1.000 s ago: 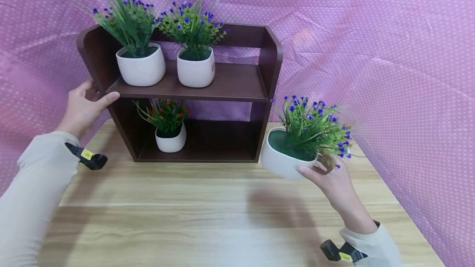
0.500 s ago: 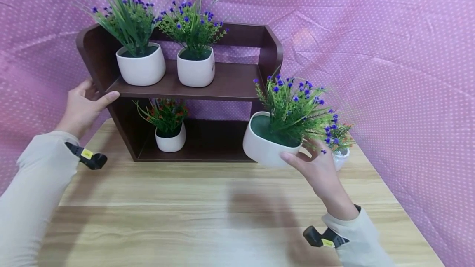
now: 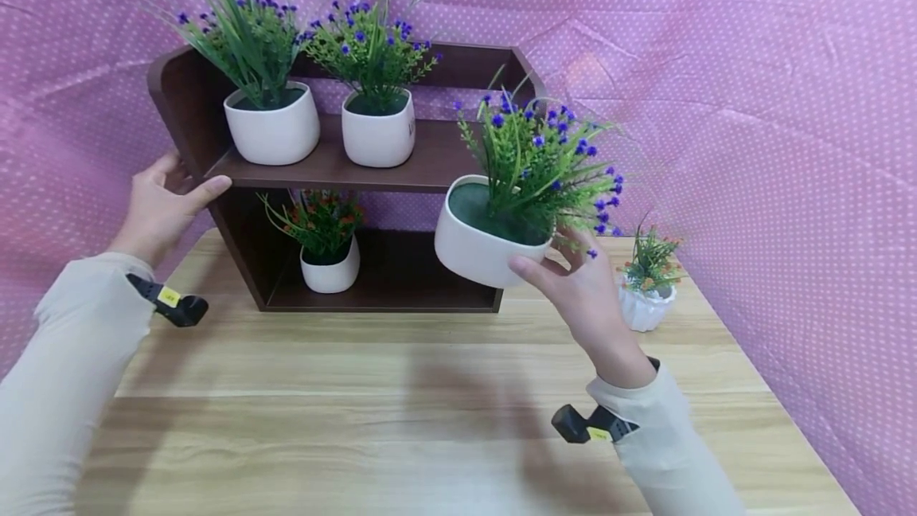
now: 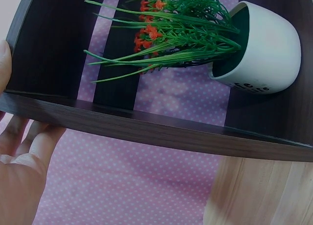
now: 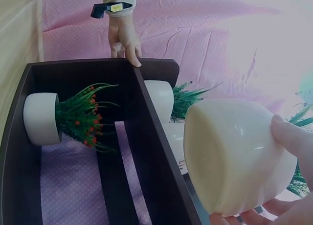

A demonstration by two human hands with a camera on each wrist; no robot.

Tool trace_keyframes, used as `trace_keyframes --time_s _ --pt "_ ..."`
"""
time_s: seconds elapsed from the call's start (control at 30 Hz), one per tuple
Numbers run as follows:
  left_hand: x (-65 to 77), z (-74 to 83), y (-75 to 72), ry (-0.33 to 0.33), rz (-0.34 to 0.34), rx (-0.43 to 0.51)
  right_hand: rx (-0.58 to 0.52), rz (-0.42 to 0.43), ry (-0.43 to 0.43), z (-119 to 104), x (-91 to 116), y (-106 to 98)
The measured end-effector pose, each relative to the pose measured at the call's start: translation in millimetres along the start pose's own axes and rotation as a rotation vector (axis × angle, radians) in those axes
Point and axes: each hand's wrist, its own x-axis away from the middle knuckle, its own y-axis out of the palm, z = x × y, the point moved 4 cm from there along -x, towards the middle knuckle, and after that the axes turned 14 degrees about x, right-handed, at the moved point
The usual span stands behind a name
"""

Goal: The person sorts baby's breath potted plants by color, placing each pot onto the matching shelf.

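A dark brown two-tier shelf (image 3: 387,302) stands on the wooden table. My left hand (image 3: 161,209) grips its left side, thumb over the front edge of the upper board and fingers round the outside. In front of the shelf's right end, my right hand (image 3: 583,293) holds a tilted white potted plant (image 3: 490,249) with purple flowers by the pot, off the table. Two white potted plants, a grassy one (image 3: 272,130) and a smaller one (image 3: 378,134), stand on the upper board. An orange-flowered potted plant (image 3: 329,269) sits at the left of the lower tier.
A small potted plant in a fluted white pot (image 3: 645,309) stands on the wooden table (image 3: 344,420), right of my right hand. Pink dotted cloth (image 3: 752,142) hangs behind the table and along its right side.
My right hand has moved left and up with the purple-flowered potted plant, from beside the shelf to before its right end. The fluted pot has come into view. My left hand stays put.
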Motion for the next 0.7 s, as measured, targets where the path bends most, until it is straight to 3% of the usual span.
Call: trace_keyframes --time_s 0.17,0.43,0.7 --pt "0.2 0.8 -0.2 -0.002 -0.002 0.007 -0.043 0.037 -0.088 -13 -10 9" --pt "0.6 -0.5 0.0 -0.014 0.008 -0.034 0.046 0.138 -0.125 -23 -31 18" --pt "-1.5 -2.4 -1.8 -0.018 0.011 -0.035 0.013 0.233 -0.21 -35 -41 33"
